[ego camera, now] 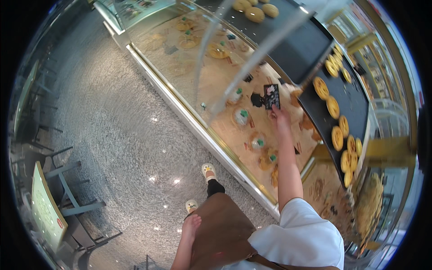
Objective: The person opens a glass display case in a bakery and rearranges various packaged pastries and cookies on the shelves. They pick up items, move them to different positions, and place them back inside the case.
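My right hand (280, 118) reaches over the low shelf of a bakery display case and pinches the lower edge of a small black sign card (272, 96). A black sign holder (257, 100) is right beside the card; whether they are joined I cannot tell. To the left of that hand, a white-topped pastry with a green piece (241, 116) sits on the tan shelf lining (219, 87). More wrapped pastries (257, 142) lie nearer to me. My left hand (191, 223) hangs empty by the brown apron (222, 233), its fingers loosely extended.
A dark tray (351, 98) bearing several yellow tarts (332, 107) is above the shelf at the right. Round buns (254, 14) lie on another dark tray (297, 50). The case's metal front edge (189, 114) borders the speckled floor (135, 135). Chairs and a table (47, 206) stand left.
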`<action>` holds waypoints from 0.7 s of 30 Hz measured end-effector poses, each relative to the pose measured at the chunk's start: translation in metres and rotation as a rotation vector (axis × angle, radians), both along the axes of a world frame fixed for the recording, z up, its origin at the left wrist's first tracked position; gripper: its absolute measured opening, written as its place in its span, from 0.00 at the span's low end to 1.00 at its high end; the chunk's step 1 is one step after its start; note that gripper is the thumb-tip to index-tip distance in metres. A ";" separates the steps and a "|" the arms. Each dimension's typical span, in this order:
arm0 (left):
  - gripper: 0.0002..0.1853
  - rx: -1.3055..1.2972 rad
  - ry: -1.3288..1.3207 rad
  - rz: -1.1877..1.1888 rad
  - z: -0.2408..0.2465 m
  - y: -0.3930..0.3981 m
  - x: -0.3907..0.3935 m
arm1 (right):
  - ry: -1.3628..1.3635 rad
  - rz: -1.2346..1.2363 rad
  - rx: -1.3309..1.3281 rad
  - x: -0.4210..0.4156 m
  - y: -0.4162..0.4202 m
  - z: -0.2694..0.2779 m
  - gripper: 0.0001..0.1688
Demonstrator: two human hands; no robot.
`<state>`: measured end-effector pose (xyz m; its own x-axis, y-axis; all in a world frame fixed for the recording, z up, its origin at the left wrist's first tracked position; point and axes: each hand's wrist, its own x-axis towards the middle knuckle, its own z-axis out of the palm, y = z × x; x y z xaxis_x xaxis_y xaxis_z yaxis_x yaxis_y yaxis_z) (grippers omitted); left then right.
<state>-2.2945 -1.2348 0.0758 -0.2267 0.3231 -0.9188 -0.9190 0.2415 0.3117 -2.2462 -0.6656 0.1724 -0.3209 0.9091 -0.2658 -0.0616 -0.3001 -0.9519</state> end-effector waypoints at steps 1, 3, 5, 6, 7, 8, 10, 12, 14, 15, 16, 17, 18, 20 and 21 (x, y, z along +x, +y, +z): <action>0.17 0.030 0.015 -0.035 0.001 -0.003 -0.003 | -0.064 -0.018 0.014 0.020 -0.037 0.013 0.06; 0.17 0.064 0.043 -0.109 -0.001 -0.012 -0.010 | -0.110 -0.036 0.001 0.054 -0.103 0.043 0.06; 0.16 0.104 0.091 -0.171 -0.006 -0.024 -0.013 | -0.087 -0.049 -0.066 0.093 -0.174 0.068 0.06; 0.16 0.141 0.124 -0.200 -0.005 -0.034 -0.011 | -0.066 -0.033 -0.049 0.113 -0.205 0.077 0.07; 0.16 0.145 0.111 -0.256 0.000 -0.040 -0.012 | -0.061 -0.024 -0.077 0.131 -0.233 0.087 0.07; 0.16 0.162 0.103 -0.312 0.004 -0.039 -0.013 | -0.048 -0.015 -0.091 0.149 -0.256 0.098 0.07; 0.16 0.165 0.087 -0.429 0.011 -0.054 -0.004 | -0.077 0.005 -0.102 0.189 -0.301 0.118 0.08; 0.16 0.150 0.071 -0.545 0.017 -0.062 0.007 | -0.149 -0.028 -0.100 0.226 -0.342 0.132 0.08; 0.16 0.150 0.059 -0.608 0.020 -0.076 0.021 | -0.224 -0.057 -0.106 0.259 -0.383 0.143 0.10; 0.16 0.157 0.044 -0.641 0.021 -0.084 0.030 | -0.216 -0.100 -0.168 0.272 -0.403 0.147 0.10; 0.16 0.156 0.046 -0.653 0.022 -0.090 0.035 | -0.255 -0.064 -0.193 0.288 -0.421 0.144 0.11; 0.16 0.159 0.049 -0.657 0.022 -0.097 0.040 | -0.295 -0.020 -0.217 0.306 -0.436 0.140 0.11; 0.16 0.159 0.055 -0.650 0.022 -0.104 0.045 | -0.322 0.007 -0.225 0.326 -0.452 0.132 0.11; 0.14 0.143 0.053 -0.604 0.014 -0.121 0.054 | -0.372 0.025 -0.304 0.356 -0.478 0.129 0.09; 0.14 0.131 0.060 -0.569 0.009 -0.131 0.057 | -0.389 -0.021 -0.339 0.370 -0.490 0.126 0.08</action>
<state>-2.2379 -1.3658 0.0847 -0.0344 0.5191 -0.8540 -0.6361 0.6477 0.4194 -1.8759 -1.1557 0.2986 -0.1221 0.7565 -0.6425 0.2680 -0.5981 -0.7553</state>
